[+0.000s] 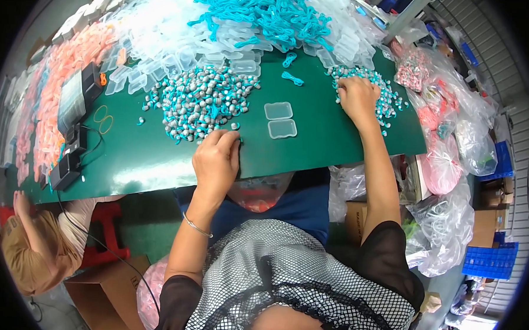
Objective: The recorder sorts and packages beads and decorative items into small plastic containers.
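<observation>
My left hand (216,163) rests at the near edge of a large heap of small round grey-and-teal pieces (202,100). Its fingers are curled together, and whatever they pinch is too small to make out. Over a smaller heap of teal-and-white pieces (387,102) on the right, my right hand (359,98) bends its fingers down into the pieces; its fingertips are partly hidden. Between the two hands a small clear plastic case (282,129) lies opened flat. Beyond it are two little teal cord bundles (292,78).
A mound of teal cords (265,14) lies on many clear cases (159,19) at the back of the green table (330,141). Orange pieces (84,45), black devices (68,165) and rubber bands (104,119) are leftward. Another person (36,249) sits at left; plastic bags (442,161) crowd the right.
</observation>
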{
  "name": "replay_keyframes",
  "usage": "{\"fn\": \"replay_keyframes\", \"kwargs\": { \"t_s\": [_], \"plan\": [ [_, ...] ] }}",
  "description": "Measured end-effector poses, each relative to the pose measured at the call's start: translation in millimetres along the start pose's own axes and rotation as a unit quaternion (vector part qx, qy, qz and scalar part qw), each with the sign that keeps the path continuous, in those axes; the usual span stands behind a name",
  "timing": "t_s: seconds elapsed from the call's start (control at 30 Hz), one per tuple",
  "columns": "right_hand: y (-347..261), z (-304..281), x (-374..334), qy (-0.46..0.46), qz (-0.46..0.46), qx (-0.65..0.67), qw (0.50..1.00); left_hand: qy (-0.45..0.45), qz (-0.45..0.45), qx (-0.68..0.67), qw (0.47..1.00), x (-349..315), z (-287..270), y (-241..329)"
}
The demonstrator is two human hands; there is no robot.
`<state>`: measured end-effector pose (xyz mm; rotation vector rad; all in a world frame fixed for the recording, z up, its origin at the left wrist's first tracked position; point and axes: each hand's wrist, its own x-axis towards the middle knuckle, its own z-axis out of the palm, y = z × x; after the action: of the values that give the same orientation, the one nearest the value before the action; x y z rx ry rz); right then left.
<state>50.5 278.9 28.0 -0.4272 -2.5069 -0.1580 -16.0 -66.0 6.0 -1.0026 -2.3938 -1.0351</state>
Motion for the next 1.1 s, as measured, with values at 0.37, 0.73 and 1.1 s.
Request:
{"fn": "replay_keyframes", "kwargs": {
  "t_s": [0.37,0.73,1.1],
  "plan": [
    [-11.0,16.4,-1.6,0.017,-0.051,-0.042,0.998,-0.066,-0.046,-0.193,0.978,22.3,27.7,16.4],
    [-81.3,-6.4,-56.3,-0.113,0.129,0.593,0.787,-0.091,-0.040,-0.216,0.971,35.8,43.8,23.4],
    [-102.3,-24.5,-47.1,-0.021,-0.240,0.323,0.915,-0.111,-0.041,-0.115,0.986,34.5,46.2,30.4]
  ]
}}
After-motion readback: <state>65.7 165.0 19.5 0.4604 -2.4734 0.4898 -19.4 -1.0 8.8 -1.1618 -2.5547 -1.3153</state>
